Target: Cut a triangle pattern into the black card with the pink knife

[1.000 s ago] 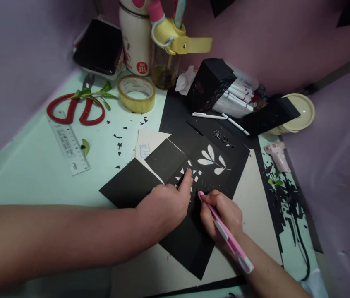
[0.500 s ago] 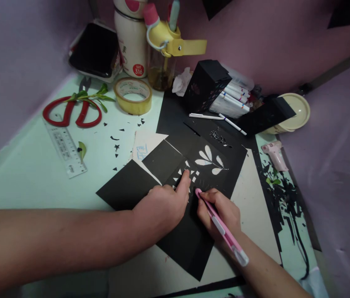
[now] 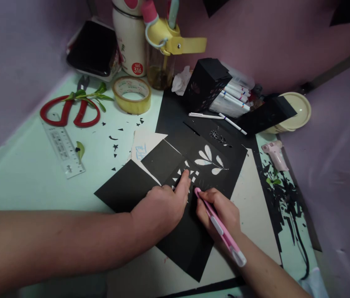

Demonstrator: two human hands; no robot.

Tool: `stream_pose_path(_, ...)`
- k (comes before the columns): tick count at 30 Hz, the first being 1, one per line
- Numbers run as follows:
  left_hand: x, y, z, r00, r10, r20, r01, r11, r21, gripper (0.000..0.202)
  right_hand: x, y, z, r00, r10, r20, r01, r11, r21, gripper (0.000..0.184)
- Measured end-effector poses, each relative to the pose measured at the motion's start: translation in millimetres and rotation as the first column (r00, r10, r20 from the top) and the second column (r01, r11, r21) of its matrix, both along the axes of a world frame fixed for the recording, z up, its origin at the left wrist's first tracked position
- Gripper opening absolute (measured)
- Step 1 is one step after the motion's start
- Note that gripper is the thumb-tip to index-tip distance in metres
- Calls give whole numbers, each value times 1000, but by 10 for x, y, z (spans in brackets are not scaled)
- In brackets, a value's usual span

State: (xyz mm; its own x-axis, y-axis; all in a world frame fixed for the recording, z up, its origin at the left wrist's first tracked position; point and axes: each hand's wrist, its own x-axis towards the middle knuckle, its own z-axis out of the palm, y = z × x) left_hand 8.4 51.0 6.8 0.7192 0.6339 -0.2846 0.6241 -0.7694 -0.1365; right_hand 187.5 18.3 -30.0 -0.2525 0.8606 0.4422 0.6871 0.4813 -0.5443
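A sheet of black paper (image 3: 131,188) with white cut-out leaf and triangle shapes lies on a pale cutting board (image 3: 255,215). My left hand (image 3: 162,209) rests on the paper, fingers curled, the index finger stretched out and pressing beside the small cut-outs. My right hand (image 3: 221,213) is closed round a pink craft knife (image 3: 221,227), whose tip touches the black paper just right of my left fingertip.
Red scissors (image 3: 69,111), a clear ruler (image 3: 63,149) and a tape roll (image 3: 131,94) lie at the back left. Bottles (image 3: 131,37), a black paper box (image 3: 207,82), marker pens (image 3: 233,97), a cream lid (image 3: 299,111) and a small pink glue gun (image 3: 274,154) stand behind. Black scraps litter the right edge.
Both hands stay on the paper almost unmoved; the knife tip has crept slightly left and down. The camera has shifted a little.
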Motion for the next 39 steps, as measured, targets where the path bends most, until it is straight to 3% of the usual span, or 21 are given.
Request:
stream_pose_path(6,-19,-41,-57,997,-17,79,10,996,92,60,11,9,8,1000,17,2,-17,1000,16,19)
stream_pose_path(16,-30,-59,-119,997,-37,74,25,987,156,56,12,8,13,1000,29,-3,-29,1000,3,19)
stream_pose_path(23,-12,-59,-96,997,-25,71,16,992,122,59,7,13,12,1000,19,-15,-20,1000,-6,18)
stream_pose_path(30,-1,-38,-45,996,55,64,-56,998,0,60,15,7,4,1000,20,-1,-20,1000,-22,18)
stream_pose_path(39,-12,-64,-101,991,33,133,-42,997,69,53,-8,2,10,1000,14,15,-13,1000,-19,17)
